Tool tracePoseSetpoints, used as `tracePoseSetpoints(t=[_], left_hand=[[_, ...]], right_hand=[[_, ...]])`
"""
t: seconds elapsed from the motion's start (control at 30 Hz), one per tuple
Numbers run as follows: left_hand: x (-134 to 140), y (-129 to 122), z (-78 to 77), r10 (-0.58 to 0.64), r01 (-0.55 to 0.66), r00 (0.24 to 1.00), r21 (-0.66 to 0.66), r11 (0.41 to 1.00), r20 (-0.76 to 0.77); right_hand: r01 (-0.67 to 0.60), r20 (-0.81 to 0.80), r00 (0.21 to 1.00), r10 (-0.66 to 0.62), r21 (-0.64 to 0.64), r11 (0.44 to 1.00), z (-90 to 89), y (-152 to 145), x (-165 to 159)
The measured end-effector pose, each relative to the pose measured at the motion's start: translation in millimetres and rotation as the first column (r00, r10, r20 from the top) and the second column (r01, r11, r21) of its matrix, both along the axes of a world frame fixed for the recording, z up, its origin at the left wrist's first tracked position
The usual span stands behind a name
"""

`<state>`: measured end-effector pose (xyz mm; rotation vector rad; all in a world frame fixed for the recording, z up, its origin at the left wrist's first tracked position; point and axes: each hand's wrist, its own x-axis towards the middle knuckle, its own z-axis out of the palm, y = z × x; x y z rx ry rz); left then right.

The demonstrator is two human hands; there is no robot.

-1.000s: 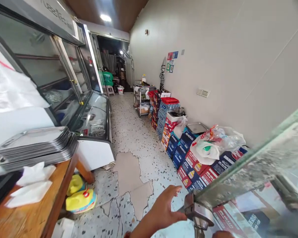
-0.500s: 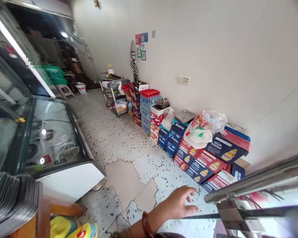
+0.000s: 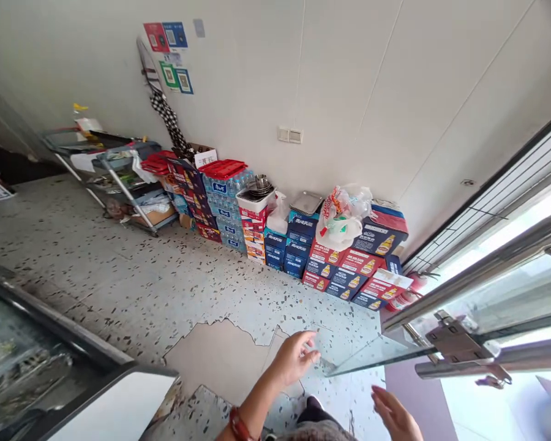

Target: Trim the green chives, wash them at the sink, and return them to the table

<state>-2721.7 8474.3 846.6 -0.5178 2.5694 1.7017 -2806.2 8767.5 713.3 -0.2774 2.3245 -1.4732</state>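
My left hand (image 3: 294, 360), with a red bangle (image 3: 239, 424) on its wrist, is held out over the floor. Its fingers are loosely bent and apart, with nothing between them. At the bottom right my right hand (image 3: 397, 416) is partly cut off by the frame, its visible fingers stretched out and empty. A glass door (image 3: 371, 355) stands near both hands, the nearest thing to them. A long metal handle (image 3: 477, 260) and a metal lock fitting (image 3: 461, 343) are on it. Neither hand touches the door.
Along the wall stand stacked drink cartons (image 3: 344, 282), bottled water packs (image 3: 227, 211) and plastic bags (image 3: 342, 217). A grey trolley (image 3: 128, 190) is farther left. A display case (image 3: 96, 392) fills the lower left. The speckled floor (image 3: 165, 269) has a cracked beige patch (image 3: 215, 355).
The view has swung right and down, showing more of the doorway. My left hand sits farther left in the frame, and my right hand has come into view at the bottom right.
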Motion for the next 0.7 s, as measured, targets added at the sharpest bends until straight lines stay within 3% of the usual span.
tracePoseSetpoints(t=[0.23,0.37,0.47,0.57,0.63,0.7], left_hand=[[4,-65,1.6,0.075,-0.078,0.996,0.056,0.995,0.049],[24,-102,-12.4,0.272,-0.276,0.956,0.026,0.961,0.109],[36,-112,-18.7,0.471,-0.47,0.867,-0.045,0.881,0.165],[30,-129,-9.5,0.661,-0.651,0.732,-0.116,0.75,0.168],[29,-150,2.6,0.753,-0.741,0.64,-0.137,0.657,0.151],[38,-165,14.1,0.858,-0.847,0.496,-0.142,0.512,0.132]], right_hand=[[-0.266,-0.013,0.964,0.266,-0.091,0.96,39.7,-144,-42],[-0.446,-0.051,0.895,0.443,-0.075,0.892,30.8,-207,-59],[-0.573,-0.013,0.819,0.573,-0.058,0.818,20.7,-248,-78],[-0.736,0.008,0.677,0.736,-0.004,0.677,25.9,-306,-113],[-0.849,0.008,0.528,0.849,0.03,0.528,35.7,-360,-135],[-0.939,0.028,0.342,0.939,0.057,0.34,45.8,-418,-146]])
